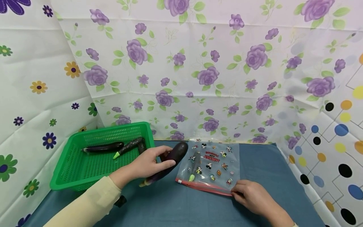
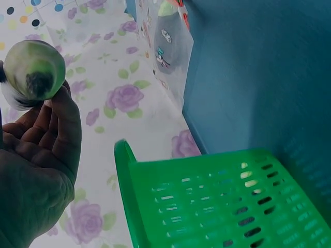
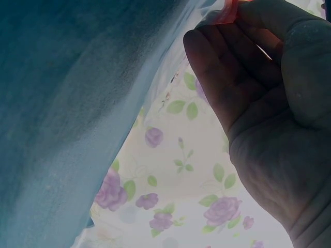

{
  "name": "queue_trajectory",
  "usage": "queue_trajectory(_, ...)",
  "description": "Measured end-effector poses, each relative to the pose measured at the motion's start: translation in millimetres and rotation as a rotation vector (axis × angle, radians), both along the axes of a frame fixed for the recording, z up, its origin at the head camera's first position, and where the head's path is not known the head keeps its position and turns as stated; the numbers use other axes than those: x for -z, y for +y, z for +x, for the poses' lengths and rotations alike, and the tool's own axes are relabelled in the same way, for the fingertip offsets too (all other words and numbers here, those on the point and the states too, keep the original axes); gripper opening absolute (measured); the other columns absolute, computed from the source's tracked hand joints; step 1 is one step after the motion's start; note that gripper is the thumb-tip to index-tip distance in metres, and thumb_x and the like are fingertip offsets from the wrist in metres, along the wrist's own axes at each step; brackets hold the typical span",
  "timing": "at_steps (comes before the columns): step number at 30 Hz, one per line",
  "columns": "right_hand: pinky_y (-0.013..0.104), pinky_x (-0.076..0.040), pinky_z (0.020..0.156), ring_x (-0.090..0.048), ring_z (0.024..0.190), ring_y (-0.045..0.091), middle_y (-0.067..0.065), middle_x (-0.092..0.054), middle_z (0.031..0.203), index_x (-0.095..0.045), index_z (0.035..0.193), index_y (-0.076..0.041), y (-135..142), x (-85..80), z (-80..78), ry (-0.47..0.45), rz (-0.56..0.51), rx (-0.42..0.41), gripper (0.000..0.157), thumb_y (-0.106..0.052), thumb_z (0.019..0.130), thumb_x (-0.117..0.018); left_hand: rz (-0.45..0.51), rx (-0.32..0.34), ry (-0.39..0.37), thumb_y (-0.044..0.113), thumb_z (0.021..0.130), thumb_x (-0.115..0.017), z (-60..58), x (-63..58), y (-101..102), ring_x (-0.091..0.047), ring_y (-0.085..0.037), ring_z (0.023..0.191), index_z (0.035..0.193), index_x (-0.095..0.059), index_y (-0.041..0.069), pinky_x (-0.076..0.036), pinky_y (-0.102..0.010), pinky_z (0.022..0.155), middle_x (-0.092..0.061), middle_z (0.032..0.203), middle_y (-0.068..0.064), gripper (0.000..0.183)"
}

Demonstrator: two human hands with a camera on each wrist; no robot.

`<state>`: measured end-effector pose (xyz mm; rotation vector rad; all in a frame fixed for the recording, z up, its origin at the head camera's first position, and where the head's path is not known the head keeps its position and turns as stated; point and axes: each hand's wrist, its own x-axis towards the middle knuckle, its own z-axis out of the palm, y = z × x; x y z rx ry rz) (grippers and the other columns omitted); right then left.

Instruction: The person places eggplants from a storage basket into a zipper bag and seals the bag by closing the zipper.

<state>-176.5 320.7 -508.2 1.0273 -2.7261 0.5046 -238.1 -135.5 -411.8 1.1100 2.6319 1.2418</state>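
Observation:
A dark purple eggplant [image 1: 176, 155] is gripped by my left hand [image 1: 148, 164], raised between the green basket and a clear zip bag [image 1: 216, 167]. In the left wrist view its pale stem end [image 2: 36, 72] faces the camera. My right hand [image 1: 252, 195] pinches the right end of the bag's red zip edge [image 1: 204, 187]; in the right wrist view the fingertips [image 3: 199, 44] meet at the red strip [image 3: 227, 11]. The bag lies on the blue cloth with cartoon prints, and a slim dark vegetable with a light green tip [image 1: 192, 177] shows inside it.
The green basket [image 1: 82, 186] stands at the left with a long dark eggplant [image 1: 105, 147] and a wrinkled dark vegetable with a green tip [image 1: 129, 147] in it. A small black object [image 1: 120, 201] lies below my left forearm. Flowered sheets [image 1: 181, 78] rise behind the blue cloth [image 1: 266, 167].

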Motion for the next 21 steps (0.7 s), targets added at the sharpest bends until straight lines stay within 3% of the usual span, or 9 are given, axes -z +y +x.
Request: queue_trajectory(21,0.03,-0.058,0.068,-0.062,0.081,-0.005,-0.022,-0.067,0.093,-0.084,0.098,-0.026,-1,-1.5,-0.1,-0.022,0.011,0.019,0.015,-0.011,0.097,-0.086,0.023,0.077,-0.084,0.04,0.112,-0.07,4.9,21.2,21,-0.067,-0.01,0.094,0.147,-0.069,0.018,-0.058,-0.033,0.067,-0.072,0.107,0.009,0.041)
